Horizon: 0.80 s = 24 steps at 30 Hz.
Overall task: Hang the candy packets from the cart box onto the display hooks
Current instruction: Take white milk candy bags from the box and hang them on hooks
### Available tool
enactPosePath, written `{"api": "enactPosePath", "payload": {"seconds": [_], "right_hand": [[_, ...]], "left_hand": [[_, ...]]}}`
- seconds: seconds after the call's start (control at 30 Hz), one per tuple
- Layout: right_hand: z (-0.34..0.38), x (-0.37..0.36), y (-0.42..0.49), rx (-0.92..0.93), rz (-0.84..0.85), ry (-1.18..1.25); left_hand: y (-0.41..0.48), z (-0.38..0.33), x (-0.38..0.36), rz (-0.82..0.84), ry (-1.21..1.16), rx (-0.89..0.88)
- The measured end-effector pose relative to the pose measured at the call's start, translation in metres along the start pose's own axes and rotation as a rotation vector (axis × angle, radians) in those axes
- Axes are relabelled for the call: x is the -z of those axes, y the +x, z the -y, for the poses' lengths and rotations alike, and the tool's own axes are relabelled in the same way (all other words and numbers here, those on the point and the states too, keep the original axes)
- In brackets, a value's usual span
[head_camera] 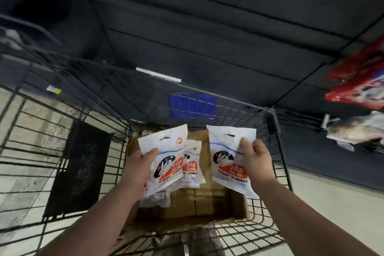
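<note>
Left hand (141, 164): grips a packet bunch (166, 151), holes up.
Right hand (256, 159): pinches one packet (226, 151), standing tall.
Red hanging bag (361, 81): upper right of the frame, nearer the Right hand.

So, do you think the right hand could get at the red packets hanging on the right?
Probably yes: only open air lies between the right hand and the red packets. But its grip holds a white candy packet, so it could hardly take one.

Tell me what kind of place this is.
Probably a shop aisle being restocked: candy packets held over a cardboard box in a wire cart, and red packs hanging on a dark grid display.
</note>
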State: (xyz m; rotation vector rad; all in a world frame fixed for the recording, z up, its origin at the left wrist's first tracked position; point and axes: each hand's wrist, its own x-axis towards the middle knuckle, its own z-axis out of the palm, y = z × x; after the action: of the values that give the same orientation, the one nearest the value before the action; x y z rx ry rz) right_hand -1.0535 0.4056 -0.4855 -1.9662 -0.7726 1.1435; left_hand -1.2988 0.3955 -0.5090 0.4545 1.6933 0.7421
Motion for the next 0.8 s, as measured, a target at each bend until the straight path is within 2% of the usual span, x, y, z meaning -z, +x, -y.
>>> {"api": "enactPosePath", "payload": {"seconds": [0.4,0.8], "right_hand": [[0.049,0.089,-0.061,0.111,-0.250,0.175],[0.041,0.224,-0.110,0.188,-0.532,0.290]], "left_hand": [[-0.076,-0.084,-0.048,0.273,0.062,-0.198],[-0.171,-0.108,-0.139,0.547,0.116,-0.334]]}}
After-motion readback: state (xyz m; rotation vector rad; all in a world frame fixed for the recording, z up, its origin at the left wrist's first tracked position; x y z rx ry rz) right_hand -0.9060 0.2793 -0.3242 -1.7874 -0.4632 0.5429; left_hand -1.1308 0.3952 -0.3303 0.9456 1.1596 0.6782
